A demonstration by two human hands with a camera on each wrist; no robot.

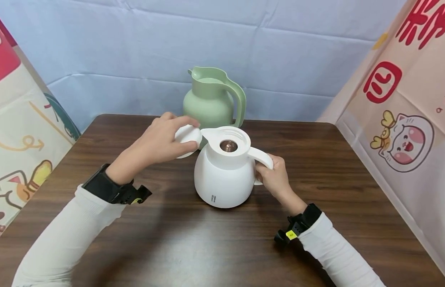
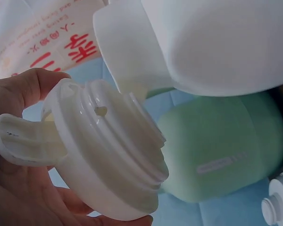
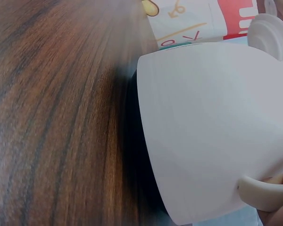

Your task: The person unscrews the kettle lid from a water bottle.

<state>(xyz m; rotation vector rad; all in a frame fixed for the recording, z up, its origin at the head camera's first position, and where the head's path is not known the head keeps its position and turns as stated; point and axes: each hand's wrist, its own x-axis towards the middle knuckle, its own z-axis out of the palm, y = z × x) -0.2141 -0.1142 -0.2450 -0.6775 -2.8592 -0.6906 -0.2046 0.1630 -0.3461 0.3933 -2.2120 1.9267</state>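
In the head view a white thermos jug [image 1: 224,175] stands upright on the table, its round mouth uncovered and showing a metallic inside. My right hand [image 1: 274,175] grips the jug's handle [image 1: 261,156]. To the left of the spout, my left hand [image 1: 165,137] holds a white screw lid [image 1: 188,139] by its edge, tilted. The left wrist view shows the lid's threaded underside [image 2: 118,146] and a tab on its side. Close behind the white jug is a light green jug [image 1: 208,103] with its handle to the right; the white jug and lid partly hide its base.
The dark wooden table [image 1: 315,159] ends just behind the green jug, before a pale blue cloth backdrop [image 1: 165,52]. Printed cloths hang at both sides. A small white part with a round knob [image 2: 278,202] shows at the left wrist view's lower right.
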